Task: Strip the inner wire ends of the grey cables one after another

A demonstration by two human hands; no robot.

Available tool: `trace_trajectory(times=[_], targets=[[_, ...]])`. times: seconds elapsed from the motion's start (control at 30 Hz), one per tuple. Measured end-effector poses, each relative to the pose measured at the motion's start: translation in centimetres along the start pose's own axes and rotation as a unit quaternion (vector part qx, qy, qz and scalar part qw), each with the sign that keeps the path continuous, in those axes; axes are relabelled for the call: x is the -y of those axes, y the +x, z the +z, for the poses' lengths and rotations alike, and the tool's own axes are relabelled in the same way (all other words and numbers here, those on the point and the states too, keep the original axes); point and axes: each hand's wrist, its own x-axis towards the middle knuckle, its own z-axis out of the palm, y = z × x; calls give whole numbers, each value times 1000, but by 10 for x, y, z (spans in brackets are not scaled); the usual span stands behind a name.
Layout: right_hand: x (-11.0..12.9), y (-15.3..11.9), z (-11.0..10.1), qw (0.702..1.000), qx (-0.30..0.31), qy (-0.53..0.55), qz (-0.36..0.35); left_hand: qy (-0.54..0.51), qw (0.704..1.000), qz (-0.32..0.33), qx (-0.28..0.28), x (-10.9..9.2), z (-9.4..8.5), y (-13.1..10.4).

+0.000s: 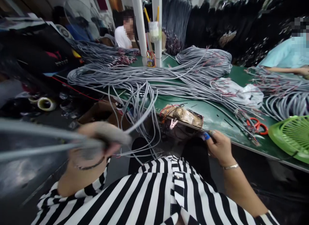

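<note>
Gray cables (135, 73) lie in long bundles across the green table (193, 104), and several loops hang over its front edge. At the left, my left hand (96, 144) is wrapped round a gray cable strand, blurred by motion, with more strands running off to the left. Near the table's front edge, my right hand (218, 144) has its fingers pressed together, with blue tape on one fingertip; what they hold, if anything, is too small to make out. A taped brown block (188, 117) with wires and a pink clip (173, 123) sits just left of it.
Red-handled scissors (257, 125) and a green basket-like object (293, 138) are at the right. White posts (158, 34) rise behind the cables. A cardboard box (101, 110) stands below the table's left part. One person (123, 34) sits beyond; another (285, 54) is at the right.
</note>
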Motion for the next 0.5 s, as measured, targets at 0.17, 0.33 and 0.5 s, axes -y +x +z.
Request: trace_trajectory(times=[0.17,0.33,0.5], targets=[[59,-15,27,950,198,241,16,69,906,-140,392,94,44,6],[92,-15,63,857,328,393,61,99,920,-113,361,153,57,4],[112,-2,87,763,322,541,149,156,894,-164,386,159,51,6]])
